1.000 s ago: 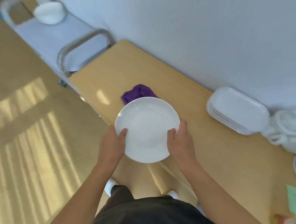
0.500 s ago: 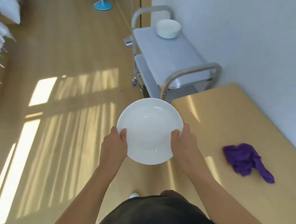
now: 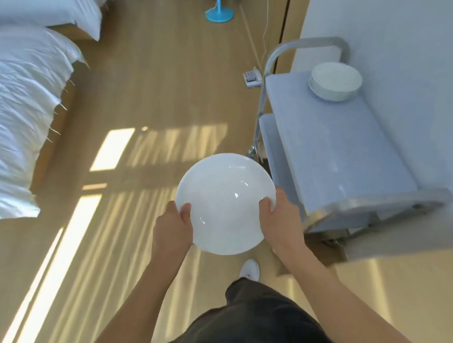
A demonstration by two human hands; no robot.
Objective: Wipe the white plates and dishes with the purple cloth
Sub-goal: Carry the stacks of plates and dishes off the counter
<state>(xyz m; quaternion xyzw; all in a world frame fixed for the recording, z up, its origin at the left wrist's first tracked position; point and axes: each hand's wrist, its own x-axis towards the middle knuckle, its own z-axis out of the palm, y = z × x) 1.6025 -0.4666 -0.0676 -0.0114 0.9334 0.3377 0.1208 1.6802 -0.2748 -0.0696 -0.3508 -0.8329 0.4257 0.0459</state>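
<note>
**Held item.** The round white ceramic plate [image 3: 226, 205] is at the centre of the frame, face up, in the air above the light wooden floor [image 3: 149, 96]. It rests on no surface.

**Hand state.**
- Left hand [image 3: 172, 230]: grips the plate's left rim, with the thumb on the upper face and the fingers hidden beneath.
- Right hand [image 3: 280, 221]: grips the right rim in the same way, with the thumb curled over the edge.

**Edges.**
- The plate's right rim appears just beside the near left corner of the grey-blue trolley with a metal tube frame [image 3: 338, 151], right of centre. Whether the two are level cannot be told.
- The trolley's long right side runs along the pale wall [image 3: 411, 40]. A tube handle closes each short end.
- A lower shelf juts out past the left edge of the top shelf.
- A stack of round white plates [image 3: 335, 81] stands at the far end of the top shelf, in the upper right of the frame, near the wall-side edge.
- The corner of the light wooden bench [image 3: 427, 305] fills the lower right of the frame. Its far edge lies just below the trolley's near handle.

**Open room.**
- Bare, sunlit floor extends from the plate to the left, as far as the bed with white linen [image 3: 11, 105] in the upper left.
- A round blue stand base [image 3: 219, 14] sits at top centre.
- A small white box with a cable [image 3: 252, 78] lies on the floor beside the trolley's far left leg.
- A white shoe [image 3: 249, 270] shows below the plate.
</note>
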